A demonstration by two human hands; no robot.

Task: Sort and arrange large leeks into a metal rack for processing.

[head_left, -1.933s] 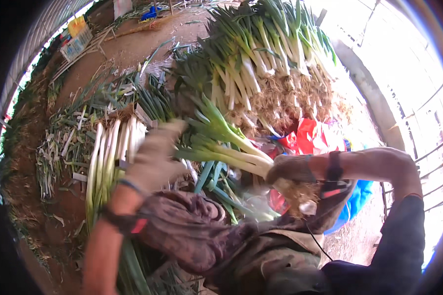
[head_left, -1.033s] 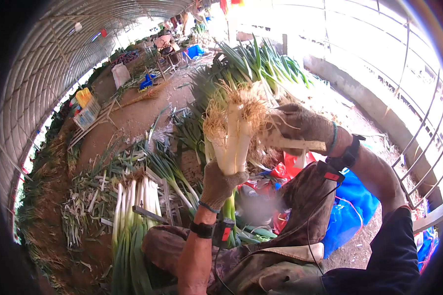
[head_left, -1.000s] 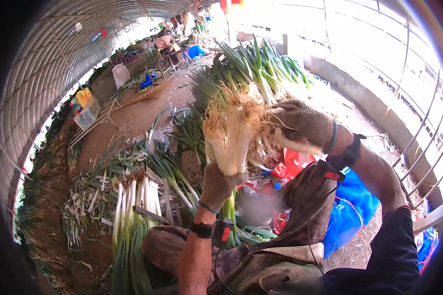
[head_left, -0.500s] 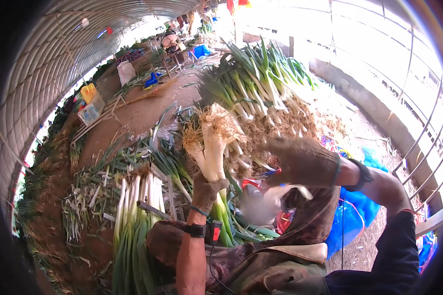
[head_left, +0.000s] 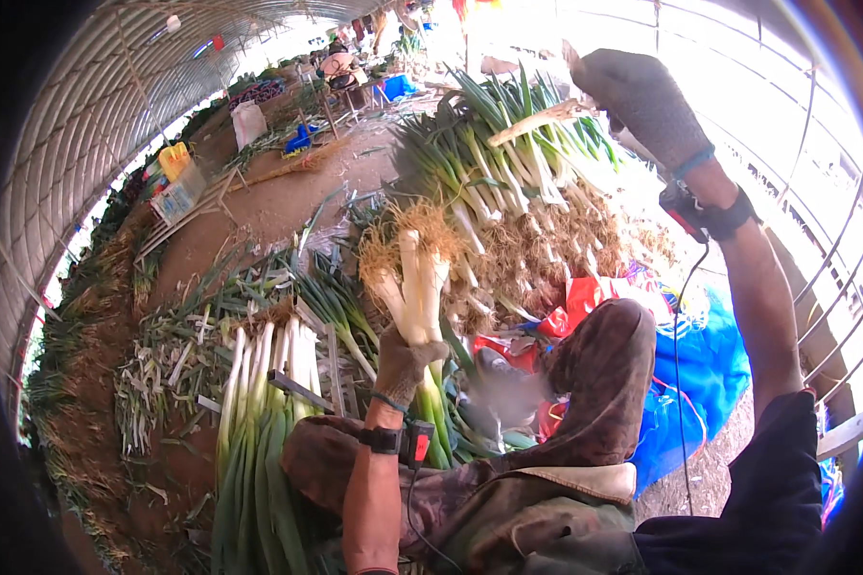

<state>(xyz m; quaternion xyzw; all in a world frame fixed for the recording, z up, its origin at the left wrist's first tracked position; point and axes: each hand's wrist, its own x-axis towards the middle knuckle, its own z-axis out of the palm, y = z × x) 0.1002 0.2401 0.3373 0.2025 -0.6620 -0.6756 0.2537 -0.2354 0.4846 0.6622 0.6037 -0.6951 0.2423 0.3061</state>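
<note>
In its brown work glove, my left hand (head_left: 408,362) is closed round a bunch of thick green onions (head_left: 414,278). Their white shafts and brown roots point up, and the green leaves hang below the fist. My right hand (head_left: 642,101), gloved too, is raised at the upper right with its fingers bent. A pale stalk of green onion (head_left: 537,123) sticks out leftward from beside its fingers; the grip itself is partly hidden. Beyond my hands lies a large pile of rooted green onions (head_left: 494,182). Trimmed green onions (head_left: 268,402) lie side by side at my left knee.
Leaf scraps (head_left: 173,374) litter the ground at left. A blue plastic sheet or bag (head_left: 690,402) and red plastic (head_left: 594,297) lie by my right knee. A cable (head_left: 679,355) runs down from my right wrist. Farther off are a blue basin (head_left: 395,88) and a yellow container (head_left: 174,161).
My right hand has swung up and away from near my knee to the upper right, with a pale stalk now beside its fingers. My left hand keeps its bunch in nearly the same place.
</note>
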